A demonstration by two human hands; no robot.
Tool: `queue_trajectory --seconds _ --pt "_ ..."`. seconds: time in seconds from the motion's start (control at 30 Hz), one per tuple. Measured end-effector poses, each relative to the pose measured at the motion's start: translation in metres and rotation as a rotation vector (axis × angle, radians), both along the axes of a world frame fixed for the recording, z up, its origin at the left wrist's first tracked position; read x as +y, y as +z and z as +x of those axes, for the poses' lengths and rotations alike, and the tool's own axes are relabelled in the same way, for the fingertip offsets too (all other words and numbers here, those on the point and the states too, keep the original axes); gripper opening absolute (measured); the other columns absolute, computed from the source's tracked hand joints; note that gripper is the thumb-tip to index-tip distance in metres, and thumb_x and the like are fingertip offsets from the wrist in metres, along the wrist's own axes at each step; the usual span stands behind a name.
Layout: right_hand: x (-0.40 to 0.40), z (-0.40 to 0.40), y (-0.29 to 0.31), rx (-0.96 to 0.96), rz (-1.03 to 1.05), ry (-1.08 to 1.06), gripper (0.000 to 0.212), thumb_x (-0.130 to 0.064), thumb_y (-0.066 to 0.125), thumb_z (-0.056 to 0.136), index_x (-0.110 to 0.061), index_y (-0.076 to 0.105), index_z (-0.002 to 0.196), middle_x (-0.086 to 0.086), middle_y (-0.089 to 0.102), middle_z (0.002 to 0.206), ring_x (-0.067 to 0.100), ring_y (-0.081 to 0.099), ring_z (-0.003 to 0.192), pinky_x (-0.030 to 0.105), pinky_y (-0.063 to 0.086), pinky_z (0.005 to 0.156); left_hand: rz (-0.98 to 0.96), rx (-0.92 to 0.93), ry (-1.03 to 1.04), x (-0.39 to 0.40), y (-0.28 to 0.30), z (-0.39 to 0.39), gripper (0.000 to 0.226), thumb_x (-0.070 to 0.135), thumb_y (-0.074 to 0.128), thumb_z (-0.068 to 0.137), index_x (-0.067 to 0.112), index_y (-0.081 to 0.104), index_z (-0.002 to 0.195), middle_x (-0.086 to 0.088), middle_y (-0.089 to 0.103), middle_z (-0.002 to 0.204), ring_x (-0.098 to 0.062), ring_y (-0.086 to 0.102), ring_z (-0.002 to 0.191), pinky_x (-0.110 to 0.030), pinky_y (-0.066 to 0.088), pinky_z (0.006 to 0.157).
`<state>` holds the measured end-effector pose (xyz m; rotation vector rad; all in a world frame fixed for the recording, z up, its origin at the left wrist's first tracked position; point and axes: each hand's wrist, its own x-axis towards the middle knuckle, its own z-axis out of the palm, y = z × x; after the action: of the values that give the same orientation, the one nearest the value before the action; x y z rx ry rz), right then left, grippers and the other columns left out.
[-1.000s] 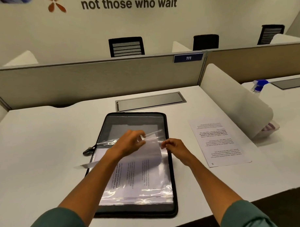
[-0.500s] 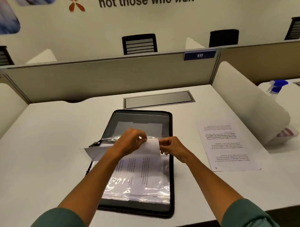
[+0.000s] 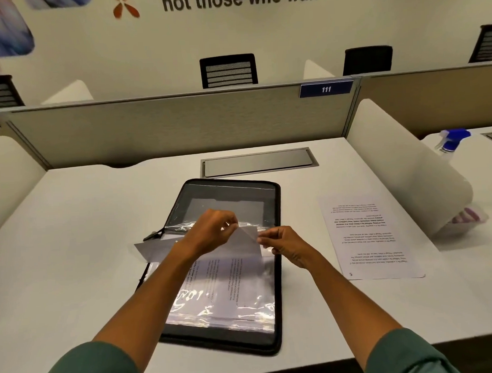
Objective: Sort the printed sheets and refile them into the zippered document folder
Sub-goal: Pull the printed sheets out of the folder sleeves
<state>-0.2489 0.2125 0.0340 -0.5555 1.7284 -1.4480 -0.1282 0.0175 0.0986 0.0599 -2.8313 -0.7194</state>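
Black zippered folder [image 3: 275,269] lies open on the white surface [image 3: 74,248] straight ahead of me at twelve o'clock, and both my hands work over its middle. My left hand [image 3: 210,232] has its fingers curled, pinching the top edge of a printed sheet [image 3: 214,274] that is bent back toward me, its blank underside showing as a grey band that runs out past the folder's edge toward nine o'clock. My right hand [image 3: 283,245] pinches the corner of that same sheet where it meets the clear plastic sleeve [image 3: 238,312], thumb and forefinger closed on it; I cannot tell whether the sleeve's film is caught in the pinch as well. More printed pages lie inside the glossy sleeves in the near half of the folder. The zipper pull [image 3: 154,234] hangs off the folder's side at about ten o'clock. At two o'clock a loose printed page [image 3: 372,237] lies flat on the surface, well apart from the folder, its text upside down to me. Farther out beyond it, behind a curved white divider [image 3: 406,166], stands a spray bottle [image 3: 452,141] with a blue head. At twelve o'clock, past the folder, a grey metal cover plate [image 3: 258,163] is set into the surface.
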Motion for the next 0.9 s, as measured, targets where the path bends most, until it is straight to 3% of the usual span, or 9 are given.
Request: queue_trajectory --seconds 0.17,0.43,0.63,0.8,0.9 --pt "0.004 -0.004 0.003 0.048 -0.052 -0.199 0.006 -0.015 0.071 0.089 -0.018 0.072 0.095 0.002 0.071 0.082 0.013 0.062 0.072 0.019 0.048 0.059 0.018 0.011 0.016 -0.005 0.005 -0.002 0.011 0.015 0.065 0.093 0.009 0.072 0.098 -0.006 0.072 0.093 -0.01 0.063 0.082 -0.021 0.053 0.073" --pt "0.023 -0.025 0.01 0.275 0.019 -0.308 0.007 -0.015 0.058 0.099 -0.012 0.064 0.102 0.005 0.071 0.097 0.018 0.073 0.074 0.02 0.049 0.059 -0.023 0.098 0.041 -0.007 0.012 -0.015 0.012 0.017 0.065 0.093 0.009 0.072 0.1 -0.007 0.071 0.098 -0.018 0.061 0.093 -0.034 0.052 0.082" --pt "0.039 -0.035 0.011 0.28 -0.015 -0.446 0.007 -0.014 0.057 0.099 -0.012 0.064 0.101 0.005 0.071 0.1 0.018 0.073 0.074 0.026 0.053 0.064 -0.078 0.126 0.009 -0.001 0.015 -0.029 0.014 0.018 0.065 0.093 0.009 0.073 0.101 -0.008 0.071 0.099 -0.018 0.06 0.094 -0.024 0.039 0.079" --pt "0.053 -0.05 0.011 0.249 -0.08 -0.617 0.007 -0.01 0.055 0.099 -0.012 0.062 0.101 0.009 0.07 0.098 0.016 0.072 0.073 0.028 0.056 0.063 -0.088 0.134 -0.025 0.0 0.017 -0.035 0.013 0.02 0.066 0.093 0.011 0.073 0.099 -0.007 0.072 0.097 -0.02 0.061 0.093 -0.034 0.05 0.08" --pt "0.069 -0.066 0.014 0.255 -0.089 -0.75 0.01 -0.007 0.054 0.098 -0.014 0.061 0.099 0.011 0.069 0.096 0.019 0.071 0.073 0.026 0.054 0.061 -0.103 0.145 -0.024 -0.001 0.018 -0.04 0.012 0.018 0.067 0.092 0.01 0.074 0.098 -0.007 0.072 0.096 -0.02 0.062 0.091 -0.032 0.049 0.08"
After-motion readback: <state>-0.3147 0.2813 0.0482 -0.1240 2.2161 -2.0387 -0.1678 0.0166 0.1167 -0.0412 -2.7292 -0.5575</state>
